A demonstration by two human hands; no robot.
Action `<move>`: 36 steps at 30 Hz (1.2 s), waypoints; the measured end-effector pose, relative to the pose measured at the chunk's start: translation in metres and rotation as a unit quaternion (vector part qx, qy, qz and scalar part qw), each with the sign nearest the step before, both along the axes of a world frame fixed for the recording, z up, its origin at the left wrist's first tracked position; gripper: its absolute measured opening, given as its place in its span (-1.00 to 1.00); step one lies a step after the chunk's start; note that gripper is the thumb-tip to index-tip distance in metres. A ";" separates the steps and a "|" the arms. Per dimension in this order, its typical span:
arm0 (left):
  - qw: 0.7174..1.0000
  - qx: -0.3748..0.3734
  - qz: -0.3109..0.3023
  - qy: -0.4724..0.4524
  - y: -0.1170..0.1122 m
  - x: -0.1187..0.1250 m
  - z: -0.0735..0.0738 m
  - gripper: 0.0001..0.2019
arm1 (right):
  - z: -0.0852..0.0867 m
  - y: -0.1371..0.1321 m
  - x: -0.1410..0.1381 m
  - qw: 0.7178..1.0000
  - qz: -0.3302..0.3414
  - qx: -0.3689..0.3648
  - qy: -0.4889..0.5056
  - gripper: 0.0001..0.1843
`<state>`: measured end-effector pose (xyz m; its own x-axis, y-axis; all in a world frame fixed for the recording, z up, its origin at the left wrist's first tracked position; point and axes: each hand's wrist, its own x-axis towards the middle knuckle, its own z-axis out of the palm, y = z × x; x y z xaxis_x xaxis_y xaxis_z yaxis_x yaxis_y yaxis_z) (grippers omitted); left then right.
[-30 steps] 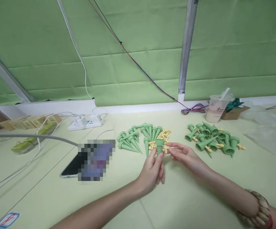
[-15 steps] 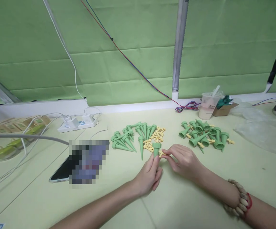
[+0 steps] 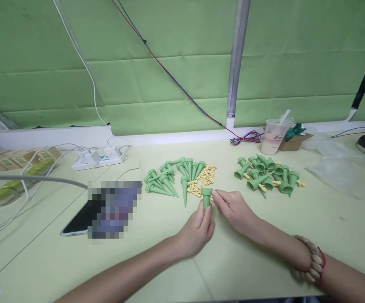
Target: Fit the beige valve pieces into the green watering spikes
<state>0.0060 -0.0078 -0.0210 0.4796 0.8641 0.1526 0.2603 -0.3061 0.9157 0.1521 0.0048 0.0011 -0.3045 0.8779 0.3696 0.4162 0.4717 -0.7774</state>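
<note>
Holding a green cone (image 3: 206,198) wide end up just above the desk's (image 3: 264,261) middle, the left hand (image 3: 198,229) pinches its thin end, likely to steady it for the right hand (image 3: 233,208), whose fingers are pinched shut against its rim.

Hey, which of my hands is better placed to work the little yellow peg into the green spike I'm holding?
Right, probably. The right hand already pinches the yellow peg against the side of the green spike, while the left hand is busy gripping that spike upright from below.
</note>
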 end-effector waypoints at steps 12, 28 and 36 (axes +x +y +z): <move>0.990 -0.122 -0.026 -0.067 -0.006 -0.001 0.009 -0.62 | 0.007 0.005 0.006 0.978 0.097 -0.184 0.032 -0.52; 0.967 -0.229 -0.020 -0.105 -0.006 0.001 0.008 -0.54 | 0.005 0.009 0.014 0.929 0.038 0.222 -0.294 -0.68; 0.992 -0.123 0.000 -0.031 -0.012 0.004 0.007 -0.65 | 0.009 -0.010 0.000 0.971 -0.017 0.077 -0.224 -0.63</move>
